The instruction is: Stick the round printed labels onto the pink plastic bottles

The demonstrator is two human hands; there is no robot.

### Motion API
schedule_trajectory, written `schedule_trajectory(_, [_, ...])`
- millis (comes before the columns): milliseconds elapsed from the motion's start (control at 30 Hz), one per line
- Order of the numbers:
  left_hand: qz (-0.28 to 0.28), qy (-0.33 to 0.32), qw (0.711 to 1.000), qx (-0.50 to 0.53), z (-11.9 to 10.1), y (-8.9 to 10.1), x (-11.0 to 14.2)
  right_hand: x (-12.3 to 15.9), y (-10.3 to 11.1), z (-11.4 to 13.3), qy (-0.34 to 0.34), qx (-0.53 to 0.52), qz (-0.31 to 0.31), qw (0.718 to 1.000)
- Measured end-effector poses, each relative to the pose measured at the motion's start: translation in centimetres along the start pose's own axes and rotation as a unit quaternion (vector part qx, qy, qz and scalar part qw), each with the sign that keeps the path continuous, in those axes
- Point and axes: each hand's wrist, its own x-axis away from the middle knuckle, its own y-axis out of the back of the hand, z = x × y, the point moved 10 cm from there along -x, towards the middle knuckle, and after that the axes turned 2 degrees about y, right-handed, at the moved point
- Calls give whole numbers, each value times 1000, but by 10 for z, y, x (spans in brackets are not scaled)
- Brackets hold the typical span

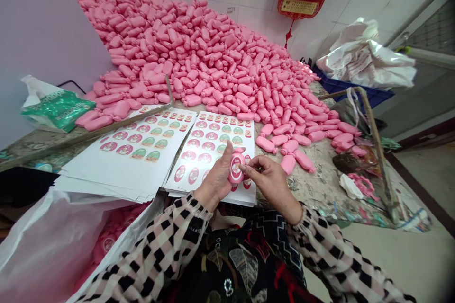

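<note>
A small pink plastic bottle (238, 151) stands upright in my left hand (219, 177), whose thumb and fingers close around its side. On its front sits an oval pink-and-white sticker (236, 167). My right hand (272, 182) touches the sticker's right edge with bent fingers; whether they pinch anything is too small to make out. Just beneath and behind my hands lies a stack of sticker sheets (194, 177) with pink, red and green labels. Another stack of sheets (117, 175) is to its left.
A large heap of pink bottles (199, 52) covers the back of the worktable (316, 194). At lower left, a white sack (46, 241) holds labelled bottles. A wooden strip (106, 128) crosses the left side. A blue crate (334, 87) with plastic bags stands at right.
</note>
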Motion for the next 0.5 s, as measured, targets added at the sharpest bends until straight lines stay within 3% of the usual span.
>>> schedule_trajectory(233, [-18, -84, 994, -71, -12, 4, 7, 6, 0, 15, 21, 126, 48, 991])
schedule_trajectory(367, [-62, -97, 990, -76, -26, 17, 7, 8, 19, 16, 17, 200, -4, 980])
schedule_trajectory(500, [-83, -86, 991, -61, -36, 22, 8, 3, 31, 7, 5, 98, -66, 993])
